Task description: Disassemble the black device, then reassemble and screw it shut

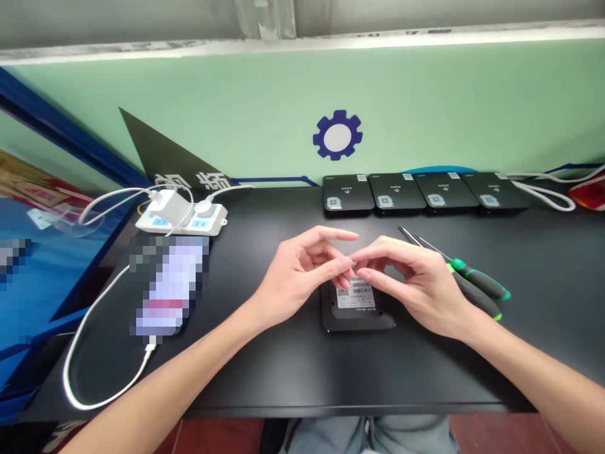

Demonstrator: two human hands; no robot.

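Black worktop [543,328] carries everything here. Far left, a white cable [94,340] loops out of a phone [165,284] whose screen is blurred out, at 9 o'clock from the hands. At 10 o'clock sits a white power strip [212,221] with a charger [172,208] plugged in. The left hand [302,271] comes in from 7 o'clock, its fingers [331,265] curled, and they nearly meet the fingertips [363,265] of the right hand [411,284] just above a black device [357,318]. That device lies flat under both hands, with a white barcode label [355,293] on top. The hands hide its far half. Both sets of fingers are almost closed, but whether they pinch anything small I cannot tell. Four more black devices [397,192] lie in a row at 12 o'clock. Two screwdrivers [477,280] with green-trimmed handles lie at 3 o'clock, just beside the right hand, their shafts partly hidden behind it.
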